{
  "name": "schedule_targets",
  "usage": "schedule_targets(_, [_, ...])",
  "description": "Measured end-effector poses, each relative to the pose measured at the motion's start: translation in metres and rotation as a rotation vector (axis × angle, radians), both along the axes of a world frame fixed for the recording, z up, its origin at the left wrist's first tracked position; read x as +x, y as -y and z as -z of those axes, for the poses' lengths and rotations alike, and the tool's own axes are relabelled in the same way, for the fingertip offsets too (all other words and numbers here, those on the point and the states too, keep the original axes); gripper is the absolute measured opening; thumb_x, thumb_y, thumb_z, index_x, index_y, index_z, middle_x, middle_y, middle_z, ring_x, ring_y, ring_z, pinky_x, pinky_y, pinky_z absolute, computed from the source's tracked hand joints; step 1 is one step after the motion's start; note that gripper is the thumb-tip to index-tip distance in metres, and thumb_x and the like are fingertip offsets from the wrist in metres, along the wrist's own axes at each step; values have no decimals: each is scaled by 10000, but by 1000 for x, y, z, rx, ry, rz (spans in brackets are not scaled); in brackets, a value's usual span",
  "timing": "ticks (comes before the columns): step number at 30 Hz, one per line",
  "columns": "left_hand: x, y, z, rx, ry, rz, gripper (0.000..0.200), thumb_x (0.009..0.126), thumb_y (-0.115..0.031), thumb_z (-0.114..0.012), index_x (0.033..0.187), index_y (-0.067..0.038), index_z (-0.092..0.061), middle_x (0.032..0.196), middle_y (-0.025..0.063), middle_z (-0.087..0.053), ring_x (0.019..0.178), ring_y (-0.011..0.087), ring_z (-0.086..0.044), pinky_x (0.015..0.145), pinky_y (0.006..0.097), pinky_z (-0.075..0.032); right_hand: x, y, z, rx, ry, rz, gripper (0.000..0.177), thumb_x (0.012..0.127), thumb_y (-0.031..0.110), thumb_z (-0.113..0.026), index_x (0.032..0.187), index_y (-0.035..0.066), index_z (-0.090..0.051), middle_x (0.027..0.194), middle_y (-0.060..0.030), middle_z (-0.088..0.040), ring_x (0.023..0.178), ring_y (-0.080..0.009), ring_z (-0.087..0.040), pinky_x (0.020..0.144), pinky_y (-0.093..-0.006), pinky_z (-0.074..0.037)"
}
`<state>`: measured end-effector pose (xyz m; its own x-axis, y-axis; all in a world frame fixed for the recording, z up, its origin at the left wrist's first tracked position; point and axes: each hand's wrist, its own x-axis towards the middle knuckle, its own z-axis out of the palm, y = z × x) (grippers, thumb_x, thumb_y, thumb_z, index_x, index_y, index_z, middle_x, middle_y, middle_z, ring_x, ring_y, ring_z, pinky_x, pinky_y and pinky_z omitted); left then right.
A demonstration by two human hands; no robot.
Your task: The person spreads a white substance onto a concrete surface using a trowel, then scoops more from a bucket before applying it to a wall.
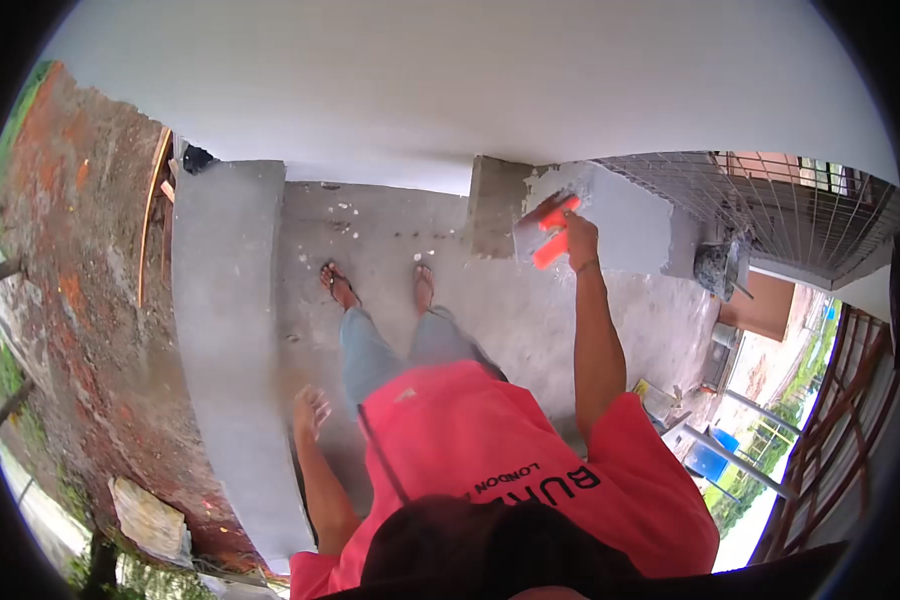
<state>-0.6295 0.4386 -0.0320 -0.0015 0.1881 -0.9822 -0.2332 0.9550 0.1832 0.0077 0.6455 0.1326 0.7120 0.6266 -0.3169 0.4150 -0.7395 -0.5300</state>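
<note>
My right hand (582, 243) is closed around the orange handle of a plastering trowel (549, 216). The trowel's dark blade lies against or very near the low wall, at the left part of a smooth grey coated patch (625, 222); motion blurs it, so contact is hard to judge. Left of the patch is a rougher, darker square of wall (500, 205). My left hand (312, 412) hangs low at my side, beside a grey ledge (232, 300). Its fingers are slightly blurred but apart, with nothing in them.
A metal window grille (770, 205) juts out at the upper right. Below it sits a mortar-stained container (715, 268). My sandalled feet stand on the spotted concrete floor (370, 225). Bare reddish soil (90, 270) lies beyond the ledge, and a blue drum (711, 454) stands outside at right.
</note>
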Motion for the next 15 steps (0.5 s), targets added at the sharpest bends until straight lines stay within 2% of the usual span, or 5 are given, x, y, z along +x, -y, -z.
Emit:
schedule_targets(2, [-6,-14,-13,-21,-5,42,466,945,-423,-438,1338,-173,-419,1243,105,-547,961,250,-577,778,375,-501,3,-11,23,-247,437,-382,363,851,326,-526,860,-7,-672,871,-233,-671,847,-375,-667,750,-450,-516])
schedule_targets(5, [-9,-24,-22,-47,2,117,477,947,-414,-435,1355,-169,-399,1274,121,-531,994,257,-572,794,383,-496,-16,-35,32,-355,330,53,370,834,317,-524,896,-13,-679,960,-244,-671,957,-393,-651,829,-449,-523])
schedule_targets(8, [-11,-28,-26,-62,-16,167,482,950,-405,-426,1365,-163,-386,1288,129,-522,1014,269,-569,802,394,-495,15,-29,46,-542,380,15,499,796,406,-538,1061,-3,-641,1038,-250,-657,1002,-359,-646,897,-460,-495])
schedule_targets(11, [-20,-31,-19,-46,-25,192,475,954,-397,-412,1363,-156,-389,1298,132,-519,1027,278,-568,807,401,-495,48,-9,36,-520,496,109,515,790,394,-531,1097,-8,-625,995,-264,-662,1014,-382,-637,892,-461,-497])
schedule_targets(15, [-21,-44,-26,2,-54,194,475,958,-399,-390,1364,-153,-397,1316,131,-516,1043,286,-567,816,402,-496,64,22,-30,-152,427,214,450,801,332,-593,1100,-5,-603,847,-176,-673,825,-279,-665,736,-395,-536])
